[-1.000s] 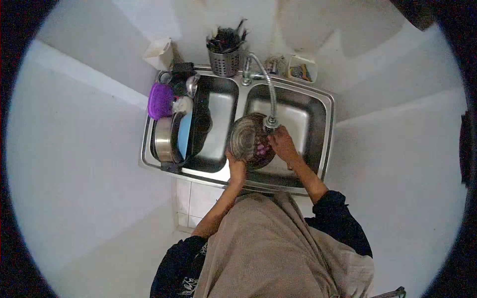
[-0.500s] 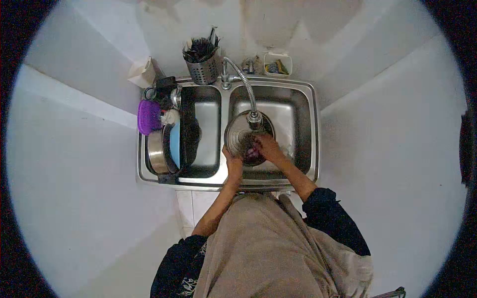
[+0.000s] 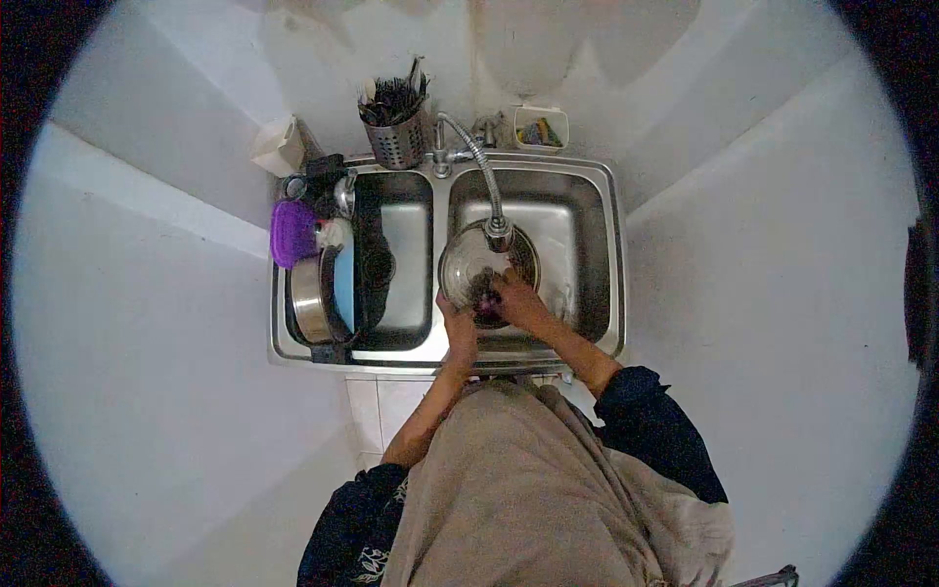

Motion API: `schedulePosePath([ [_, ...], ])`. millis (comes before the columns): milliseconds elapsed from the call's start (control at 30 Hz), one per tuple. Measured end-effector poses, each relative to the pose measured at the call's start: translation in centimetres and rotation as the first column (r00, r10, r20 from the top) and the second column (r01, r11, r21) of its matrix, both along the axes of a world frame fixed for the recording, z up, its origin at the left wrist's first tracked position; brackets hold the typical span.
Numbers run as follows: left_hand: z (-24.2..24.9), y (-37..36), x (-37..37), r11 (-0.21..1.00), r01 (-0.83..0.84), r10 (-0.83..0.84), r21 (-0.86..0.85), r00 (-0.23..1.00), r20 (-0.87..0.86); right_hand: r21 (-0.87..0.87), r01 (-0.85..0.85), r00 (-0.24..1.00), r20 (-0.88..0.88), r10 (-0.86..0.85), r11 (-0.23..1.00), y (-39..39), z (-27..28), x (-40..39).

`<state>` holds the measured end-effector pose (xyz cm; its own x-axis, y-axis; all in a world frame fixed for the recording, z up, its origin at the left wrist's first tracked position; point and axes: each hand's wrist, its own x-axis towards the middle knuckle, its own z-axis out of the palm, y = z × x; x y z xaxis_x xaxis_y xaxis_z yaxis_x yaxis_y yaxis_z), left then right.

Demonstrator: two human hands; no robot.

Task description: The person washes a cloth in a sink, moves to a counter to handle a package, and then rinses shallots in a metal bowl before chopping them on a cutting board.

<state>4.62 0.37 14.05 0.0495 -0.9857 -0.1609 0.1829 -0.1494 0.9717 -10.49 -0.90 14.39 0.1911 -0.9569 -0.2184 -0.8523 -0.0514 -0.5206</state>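
A round, shiny lid-like piece [image 3: 469, 262] lies tilted over a round metal vessel [image 3: 531, 264] in the right sink basin [image 3: 577, 235]. My left hand [image 3: 460, 328] grips the near left edge of the round piece. Inside it, my right hand [image 3: 516, 301] is closed around something small and dark with a purplish part, too small to name. The faucet head [image 3: 499, 235] hangs just over the far edge of the round piece.
Left of the left basin [image 3: 406, 235] are a purple container [image 3: 292, 235], a metal pan [image 3: 311, 298] and a blue item [image 3: 344, 284]. Behind the sink stand a cutlery holder [image 3: 399, 145] and a white tub [image 3: 541, 129].
My right hand has shifted slightly left over the round piece. The round piece tilts a little differently, and my left hand still holds its edge.
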Motion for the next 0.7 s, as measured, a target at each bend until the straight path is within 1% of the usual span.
schedulePosePath([
  [67, -0.2, 0.0, 0.2, 0.994, -0.012, 0.022, 0.105, 0.995, -0.096, 0.158, 0.041, 0.991, 0.117, -0.060, 0.987, -0.8, 2.1, -0.6],
  [100, -0.3, -0.1, 0.3, 0.988, -0.017, 0.039, 0.156, 0.989, -0.143, 0.037, 0.097, 0.986, 0.135, -0.101, 0.995, -0.8, 1.2, -0.5],
  [167, 0.0, -0.4, 0.3, 0.988, -0.005, 0.011, 0.153, 0.999, -0.038, -0.203, 0.214, 0.966, 0.187, -0.177, 0.955, -0.7, -1.6, -0.3],
  [200, 0.1, -0.5, 0.2, 0.988, 0.002, -0.005, 0.153, 1.000, 0.015, -0.224, 0.121, 0.982, 0.172, -0.083, 0.967, -0.4, -1.2, -0.3],
  [267, 0.1, -0.7, 0.1, 0.997, -0.002, 0.002, 0.075, 1.000, 0.000, -0.263, -0.068, 0.985, 0.136, 0.106, 0.962, 0.2, 0.8, -0.2],
  [300, 0.1, -0.7, 0.1, 0.999, -0.007, 0.008, 0.038, 1.000, -0.009, -0.337, 0.007, 0.988, 0.151, 0.046, 0.942, 0.4, 1.0, -0.5],
  [367, -2.7, -1.2, 0.7, 0.962, -0.024, 0.046, 0.272, 0.996, -0.075, -0.474, 0.151, 0.979, 0.195, -0.064, 0.867, 0.8, 1.1, -1.8],
  [400, -4.5, -1.2, 1.1, 0.922, -0.026, 0.072, 0.386, 0.992, -0.104, -0.465, 0.257, 0.960, 0.227, -0.166, 0.847, 1.0, 1.7, -2.3],
  [433, -5.3, -1.2, 1.4, 0.911, -0.005, 0.061, 0.412, 0.991, -0.123, -0.454, 0.361, 0.929, 0.257, -0.268, 0.815, 1.0, 2.7, -2.9],
  [467, -7.4, -1.4, 2.2, 0.881, 0.097, -0.020, 0.462, 0.985, -0.169, -0.440, 0.461, 0.885, 0.285, -0.367, 0.770, 0.9, 3.3, -3.5],
  [500, -10.1, -1.7, 3.2, 0.839, 0.200, -0.098, 0.506, 0.971, -0.220, -0.386, 0.543, 0.837, 0.324, -0.441, 0.746, 0.7, 0.4, -4.2],
  [533, -10.4, -1.7, 3.1, 0.820, 0.257, -0.126, 0.512, 0.953, -0.276, -0.022, 0.621, 0.657, 0.560, -0.505, 0.784, 1.1, 0.9, -4.5],
  [567, -10.6, -1.6, 3.1, 0.798, 0.314, -0.153, 0.515, 0.931, -0.330, 0.343, 0.547, 0.401, 0.693, -0.599, 0.763, 1.6, 1.3, -4.8],
  [600, -8.7, -1.3, 2.5, 0.811, 0.321, -0.131, 0.489, 0.914, -0.383, 0.641, 0.335, 0.117, 0.699, -0.705, 0.691, 2.0, 1.8, -5.1],
  [633, -6.4, -1.0, 1.9, 0.825, 0.326, -0.109, 0.462, 0.894, -0.435, 0.655, 0.312, 0.151, 0.681, -0.717, 0.688, 2.0, -0.3, -5.7],
  [700, -1.5, -1.7, 0.6, 0.807, 0.285, -0.188, 0.518, 0.954, -0.233, 0.523, 0.420, 0.177, 0.755, -0.632, 0.742, 2.3, -6.8, -7.3],
])
